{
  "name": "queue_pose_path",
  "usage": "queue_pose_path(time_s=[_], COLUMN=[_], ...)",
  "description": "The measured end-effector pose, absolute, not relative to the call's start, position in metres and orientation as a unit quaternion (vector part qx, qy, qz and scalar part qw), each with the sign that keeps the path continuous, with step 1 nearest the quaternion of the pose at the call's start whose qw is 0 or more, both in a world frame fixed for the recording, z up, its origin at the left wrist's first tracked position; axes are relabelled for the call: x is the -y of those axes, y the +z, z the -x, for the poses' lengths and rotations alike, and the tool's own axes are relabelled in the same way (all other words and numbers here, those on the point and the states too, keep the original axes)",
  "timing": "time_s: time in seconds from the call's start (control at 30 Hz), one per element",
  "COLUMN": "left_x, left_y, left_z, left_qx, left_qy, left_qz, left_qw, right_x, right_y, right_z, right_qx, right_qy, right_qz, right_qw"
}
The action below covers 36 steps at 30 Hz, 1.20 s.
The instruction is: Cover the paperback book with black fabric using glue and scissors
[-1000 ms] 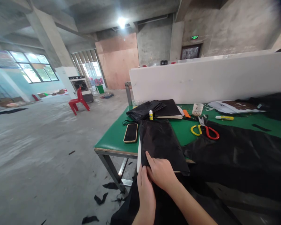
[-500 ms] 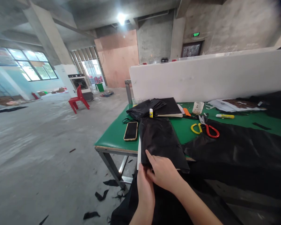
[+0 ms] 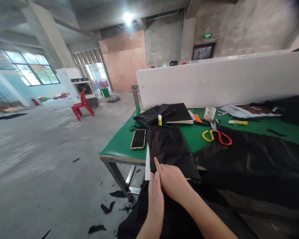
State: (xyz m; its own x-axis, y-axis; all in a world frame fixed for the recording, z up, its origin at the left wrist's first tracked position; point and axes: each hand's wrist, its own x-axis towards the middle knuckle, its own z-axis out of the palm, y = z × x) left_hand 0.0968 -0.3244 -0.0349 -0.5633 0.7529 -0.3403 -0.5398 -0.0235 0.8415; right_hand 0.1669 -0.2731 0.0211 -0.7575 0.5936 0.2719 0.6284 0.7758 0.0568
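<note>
A flat piece wrapped in thin black material (image 3: 170,146) lies at the front edge of the green table (image 3: 119,142), with a white sheet (image 3: 147,164) showing along its left side. At its near left corner, my left hand (image 3: 155,191) presses with fingers together; whether anything is pinched there cannot be made out. My right hand (image 3: 173,181) rests on the same corner, index finger stretched out over the black surface and its other fingers partly hidden against my left hand. A glue stick (image 3: 159,120) stands upright just beyond the piece, and a phone (image 3: 138,139) lies to its left.
Scissors (image 3: 218,134) with yellow and red handles lie on the right, near another glue stick (image 3: 238,122) and a clear cup (image 3: 209,114). Black sheets (image 3: 249,159) spread over the right side. A white panel (image 3: 201,84) borders the table's back. Black scraps (image 3: 108,207) lie on the floor.
My left hand has shifted up at the corner, its fingers now straighter and more visible. My right hand has tucked in closer beside it, index finger still on the black material.
</note>
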Motion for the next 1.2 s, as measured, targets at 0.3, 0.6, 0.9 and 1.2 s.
queue_pose_path(time_s=[0.3, 0.6, 0.9, 1.2], left_x=[0.32, 0.315, 0.309, 0.31], left_y=[-0.025, -0.02, -0.021, -0.016], left_z=[-0.095, -0.093, -0.1, -0.1], left_qx=[-0.491, -0.399, -0.298, -0.238], left_qy=[0.728, 0.79, 0.803, 0.795], left_qz=[-0.142, -0.024, 0.019, 0.021], left_qw=[0.457, 0.464, 0.516, 0.557], right_x=[0.271, 0.273, 0.26, 0.26], right_y=[0.021, 0.029, 0.01, 0.002], right_z=[-0.172, -0.201, -0.234, -0.228], right_qx=[0.943, 0.932, 0.926, 0.93], right_qy=[0.012, 0.06, -0.028, -0.061], right_qz=[0.303, 0.292, 0.3, 0.257], right_qw=[0.135, 0.207, 0.227, 0.257])
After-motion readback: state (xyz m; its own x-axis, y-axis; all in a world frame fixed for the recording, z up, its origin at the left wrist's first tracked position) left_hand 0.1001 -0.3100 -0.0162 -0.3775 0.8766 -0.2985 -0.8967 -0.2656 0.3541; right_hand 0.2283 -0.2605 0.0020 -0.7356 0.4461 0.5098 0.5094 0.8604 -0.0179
